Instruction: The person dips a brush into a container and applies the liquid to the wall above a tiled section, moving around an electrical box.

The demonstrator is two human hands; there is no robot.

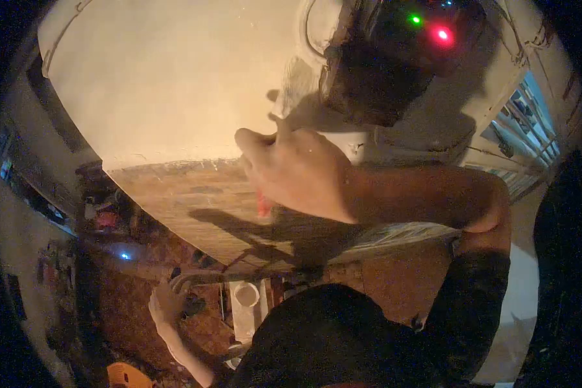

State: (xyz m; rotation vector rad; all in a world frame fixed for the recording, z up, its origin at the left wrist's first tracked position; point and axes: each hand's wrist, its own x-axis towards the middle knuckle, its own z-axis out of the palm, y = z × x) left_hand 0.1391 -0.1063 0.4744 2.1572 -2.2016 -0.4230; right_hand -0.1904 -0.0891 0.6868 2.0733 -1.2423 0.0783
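Observation:
My right hand (297, 168) is closed around a tool with a red handle (263, 204), whose end shows below the fingers. It is close to the wall, where the pale upper part (168, 77) meets a brown, wood-like band (174, 194). The tool's working end is mostly hidden by the hand and its shadow. My left hand (168, 301) hangs low at the left, away from the wall, its fingers apart and slightly curled. Nothing can be made out in it.
A dark box-like object (381, 84) with green and red lights is at the upper right. Below stand a pale surface with a round white container (246, 294) and an orange object (128, 375). A barred window (527, 123) is at the right.

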